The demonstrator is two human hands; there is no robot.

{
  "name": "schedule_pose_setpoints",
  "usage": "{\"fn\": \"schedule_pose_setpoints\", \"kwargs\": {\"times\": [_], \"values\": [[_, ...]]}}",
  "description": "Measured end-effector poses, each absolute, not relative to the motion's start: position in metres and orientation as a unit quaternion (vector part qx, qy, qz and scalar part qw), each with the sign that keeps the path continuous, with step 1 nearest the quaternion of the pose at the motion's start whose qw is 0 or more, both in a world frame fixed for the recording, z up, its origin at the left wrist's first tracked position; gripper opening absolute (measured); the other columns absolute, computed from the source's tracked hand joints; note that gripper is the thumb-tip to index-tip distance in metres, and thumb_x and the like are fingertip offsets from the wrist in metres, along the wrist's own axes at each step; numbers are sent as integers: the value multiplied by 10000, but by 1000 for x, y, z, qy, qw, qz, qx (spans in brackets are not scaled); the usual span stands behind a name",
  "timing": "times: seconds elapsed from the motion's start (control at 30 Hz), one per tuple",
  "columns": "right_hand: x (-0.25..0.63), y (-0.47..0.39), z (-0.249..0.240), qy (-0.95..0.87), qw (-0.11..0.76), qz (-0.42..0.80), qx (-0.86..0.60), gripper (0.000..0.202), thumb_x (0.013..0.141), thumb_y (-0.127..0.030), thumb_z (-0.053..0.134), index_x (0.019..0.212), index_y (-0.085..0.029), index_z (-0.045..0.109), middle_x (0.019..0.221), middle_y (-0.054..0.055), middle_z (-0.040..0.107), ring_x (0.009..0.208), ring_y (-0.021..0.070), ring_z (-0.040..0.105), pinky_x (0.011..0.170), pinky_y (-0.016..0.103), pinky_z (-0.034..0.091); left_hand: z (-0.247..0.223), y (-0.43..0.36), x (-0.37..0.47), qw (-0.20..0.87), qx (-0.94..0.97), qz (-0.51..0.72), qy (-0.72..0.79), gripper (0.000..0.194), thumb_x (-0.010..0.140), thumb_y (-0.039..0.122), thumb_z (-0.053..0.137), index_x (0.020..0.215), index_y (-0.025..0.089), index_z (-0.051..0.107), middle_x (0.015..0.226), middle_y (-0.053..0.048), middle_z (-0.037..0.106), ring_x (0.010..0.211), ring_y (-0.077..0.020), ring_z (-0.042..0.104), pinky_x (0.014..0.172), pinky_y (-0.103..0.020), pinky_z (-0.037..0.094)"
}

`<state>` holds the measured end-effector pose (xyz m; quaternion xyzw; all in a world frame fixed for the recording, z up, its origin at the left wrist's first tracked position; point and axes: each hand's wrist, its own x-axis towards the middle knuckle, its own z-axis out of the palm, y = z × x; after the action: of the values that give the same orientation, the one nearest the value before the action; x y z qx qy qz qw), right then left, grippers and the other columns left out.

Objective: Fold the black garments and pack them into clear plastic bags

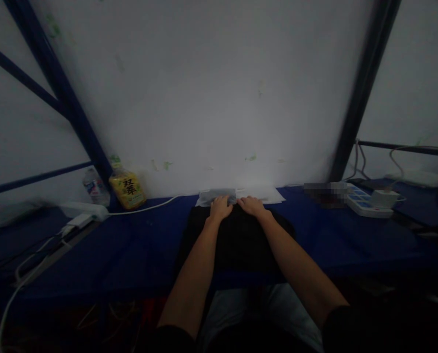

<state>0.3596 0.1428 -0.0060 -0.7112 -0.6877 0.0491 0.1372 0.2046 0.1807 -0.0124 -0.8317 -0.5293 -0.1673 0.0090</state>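
A folded black cloth (246, 245), perhaps a garment, lies on the blue table in front of me. My left hand (221, 208) is at its far edge, fingers bent over and closed on the fabric. Close beside it on the right, my right hand (255, 205) grips the same edge, its fingers angled inward. The fingertips are partly hidden and dim. Just beyond both hands lies a greyish, see-through plastic bag (207, 197). White paper sheets (272, 195) are under and beside it, against the wall.
A yellow-labelled bottle (129, 189) and a smaller clear bottle (95, 187) stand at left by a blue frame post (75, 115). White cables and a plug adapter (80, 220) lie nearby. A power strip (368, 203) sits on the right of the blue table (138, 250).
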Motion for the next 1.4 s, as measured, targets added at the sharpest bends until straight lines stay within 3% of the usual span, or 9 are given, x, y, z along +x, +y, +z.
{"fn": "schedule_pose_setpoints", "kwargs": {"times": [0.13, 0.3, 0.53, 0.73, 1.0, 1.23, 1.4], "values": [[370, 147, -7, -669, 143, 44, -728, 505, 968, -470, 272, 1223, -186, 603, 1280, 183, 563, 1187, 331, 494, 991, 592, 274, -11, 181, 199, 15, -847, -181, -499, 325, 892, 273, 484, 1179, 244, 634, 1316, -48, 562, 1239, -242, 448, 1037, -389, 349], [378, 148, -14, -642, 176, 14, -746, 398, 920, -343, 375, 1207, -200, 611, 1242, 168, 596, 1221, 337, 451, 996, 639, 210, -8, 177, 195, 26, -842, -188, -504, 287, 888, 213, 460, 1026, 221, 712, 1172, -74, 639, 1144, -256, 513, 986, -402, 387], [376, 144, -10, -647, 233, -25, -725, 394, 855, -275, 483, 1227, -216, 599, 1248, 130, 584, 1205, 289, 450, 1045, 511, 245, -12, 176, 193, 40, -855, -176, -487, 319, 890, 217, 462, 1099, 243, 702, 1360, -54, 538, 1266, -263, 429, 1034, -445, 344], [374, 145, -3, -669, 281, -64, -685, 356, 859, -181, 478, 1168, -226, 649, 1159, 100, 630, 1106, 254, 494, 925, 340, 387, -16, 177, 195, 81, -863, -177, -466, 418, 864, 186, 477, 1260, 238, 601, 1432, -52, 468, 1310, -255, 400, 1051, -464, 319], [370, 160, -15, -708, 359, -30, -608, 443, 897, -183, 505, 1337, -233, 516, 1069, 44, 700, 1038, 207, 573, 907, 279, 411, -8, 175, 195, 136, -856, -273, -417, 441, 843, 104, 491, 1241, 260, 595, 1336, -20, 567, 1233, -216, 470, 1025, -409, 322], [369, 169, -19, -718, 394, -26, -574, 248, 918, -193, 492, 1081, -194, 679, 1040, 63, 715, 941, 176, 645, 852, 249, 430, 3, 165, 197, 160, -847, -328, -387, 188, 883, 161, 523, 999, 231, 653, 1043, -37, 693, 1037, -221, 557, 928, -389, 343], [365, 171, -20, -737, 387, -29, -554, 186, 896, -188, 531, 989, -200, 692, 943, 49, 725, 890, 165, 649, 797, 230, 428, 4, 162, 201, 185, -842, -329, -386, 128, 897, 254, 576, 1015, 222, 612, 982, -49, 676, 984, -231, 556, 861, -366, 348]]}}
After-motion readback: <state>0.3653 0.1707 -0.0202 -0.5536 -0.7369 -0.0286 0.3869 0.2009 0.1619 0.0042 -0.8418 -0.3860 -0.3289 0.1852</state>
